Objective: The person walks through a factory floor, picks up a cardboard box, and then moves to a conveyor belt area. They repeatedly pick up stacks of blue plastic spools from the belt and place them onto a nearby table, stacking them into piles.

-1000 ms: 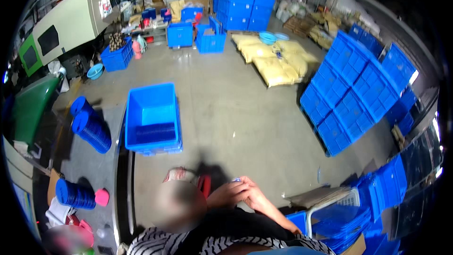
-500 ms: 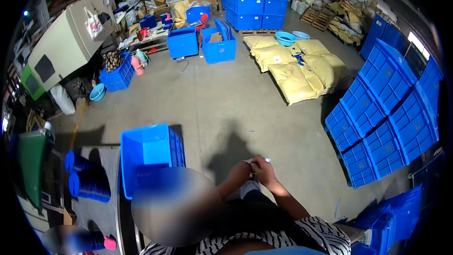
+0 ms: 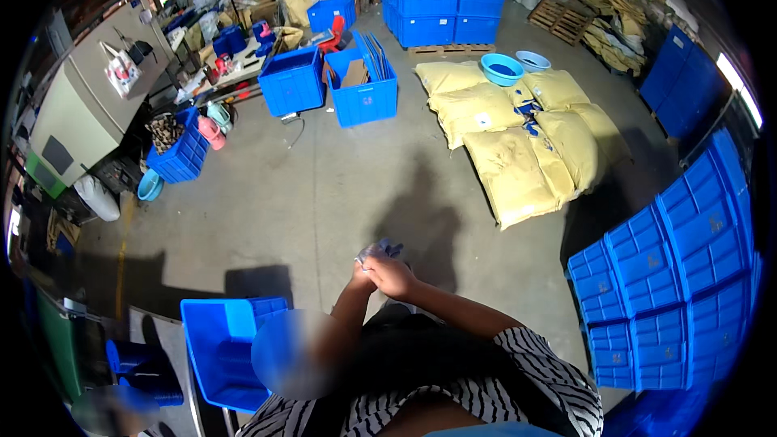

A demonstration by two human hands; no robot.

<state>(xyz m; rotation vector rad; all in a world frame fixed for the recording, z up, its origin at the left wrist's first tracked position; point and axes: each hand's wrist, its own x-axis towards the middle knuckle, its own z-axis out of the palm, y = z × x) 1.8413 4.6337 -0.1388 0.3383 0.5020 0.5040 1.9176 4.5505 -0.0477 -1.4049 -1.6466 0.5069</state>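
My hands meet in front of my body. My right hand (image 3: 390, 277) is bare and closed, its fingers pressed against a thin greyish-purple piece that looks like a glove (image 3: 390, 249). My left hand (image 3: 364, 272) lies close against it, with the same greyish-purple material around or in it. The right hand partly covers the left, so how the left fingers are held does not show clearly. Left of me stands an open blue plastic crate (image 3: 235, 308), apart from both hands.
Stacked blue crates (image 3: 639, 287) rise at the right. Yellow sacks (image 3: 506, 170) lie ahead, with blue basins (image 3: 502, 70) on them. Open blue bins (image 3: 364, 101) stand farther back. Dark blue ribbed stacks (image 3: 142, 360) are on a table at the lower left.
My view has shifted, so the crates and sacks sit differently in the picture. Both hands have moved left and slightly up together; more of the greyish-purple material now shows.
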